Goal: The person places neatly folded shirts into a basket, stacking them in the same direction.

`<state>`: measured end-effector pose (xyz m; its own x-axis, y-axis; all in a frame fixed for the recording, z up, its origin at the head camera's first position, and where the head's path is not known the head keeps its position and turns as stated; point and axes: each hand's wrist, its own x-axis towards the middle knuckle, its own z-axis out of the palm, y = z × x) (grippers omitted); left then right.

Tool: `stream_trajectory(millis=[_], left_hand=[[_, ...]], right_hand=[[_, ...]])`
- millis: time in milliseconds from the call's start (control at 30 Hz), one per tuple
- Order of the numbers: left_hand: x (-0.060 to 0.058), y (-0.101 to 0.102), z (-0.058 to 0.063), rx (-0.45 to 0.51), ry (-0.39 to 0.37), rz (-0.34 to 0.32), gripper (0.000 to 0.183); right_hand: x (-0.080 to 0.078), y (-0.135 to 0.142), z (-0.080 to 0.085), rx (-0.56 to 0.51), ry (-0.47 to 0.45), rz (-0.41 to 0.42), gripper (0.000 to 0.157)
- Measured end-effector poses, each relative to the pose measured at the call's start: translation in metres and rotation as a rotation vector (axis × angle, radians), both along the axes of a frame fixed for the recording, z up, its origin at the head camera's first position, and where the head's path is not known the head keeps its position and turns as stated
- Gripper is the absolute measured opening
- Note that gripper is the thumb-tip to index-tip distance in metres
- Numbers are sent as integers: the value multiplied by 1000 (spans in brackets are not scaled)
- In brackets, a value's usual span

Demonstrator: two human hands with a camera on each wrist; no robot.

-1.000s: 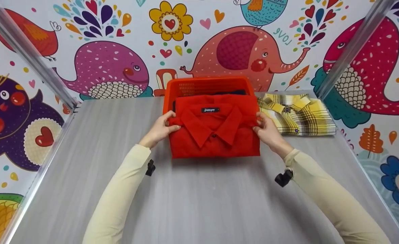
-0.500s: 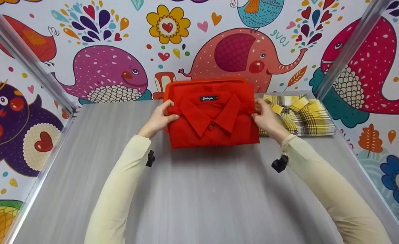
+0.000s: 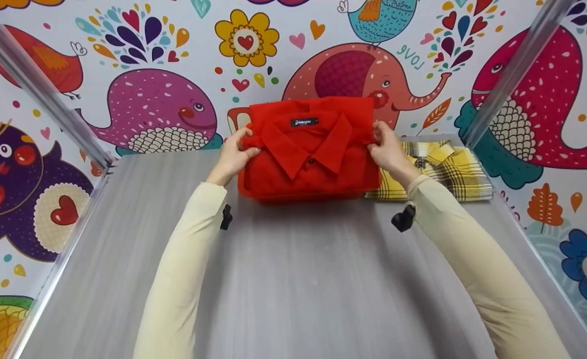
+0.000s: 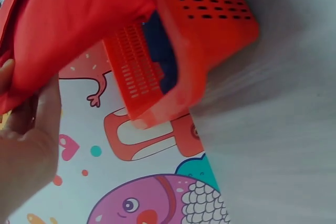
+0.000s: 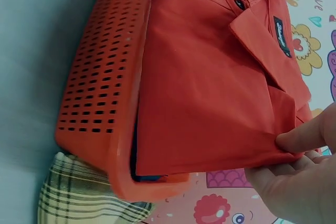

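Note:
A folded red shirt (image 3: 293, 164), collar and black label facing up, is held by both hands over an orange-red plastic basket (image 5: 94, 87). My left hand (image 3: 233, 154) pinches the shirt's left side, thumb on top and fingers beneath. On the opposite side my right hand (image 3: 390, 152) grips it the same way. In the right wrist view the shirt's lower edge lies at the basket's near rim, while its collar end is raised. Dark blue cloth (image 4: 160, 51) shows inside the basket under the shirt. From the head view the shirt hides most of the basket.
A folded yellow plaid shirt (image 3: 458, 172) lies on the grey table (image 3: 293, 279), just right of the basket. Behind the table stands a wall (image 3: 173, 30) printed with cartoon animals. Metal posts (image 3: 507, 75) rise at the back corners.
Both hands have carried the red shirt away from me and up, from in front of the basket to over it. The plaid shirt has stayed in place.

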<state>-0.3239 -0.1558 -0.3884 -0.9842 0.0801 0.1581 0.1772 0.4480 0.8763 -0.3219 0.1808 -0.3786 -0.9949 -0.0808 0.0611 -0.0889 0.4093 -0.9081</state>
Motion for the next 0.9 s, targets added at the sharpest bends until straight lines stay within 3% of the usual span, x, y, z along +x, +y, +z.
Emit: stream_trajectory(millis=[300,600,900], left_hand=[[-10,3,9,5,-3,63,24],[-16,12,-4,3,63,159,24],[-17,14,-17,-16,76,185,24]], right_hand=[[-16,-6,-1,50,47,-28,43],[-23,-9,-9,137,85,-48,39],[-25,-10,-17,176,88,-34,41]])
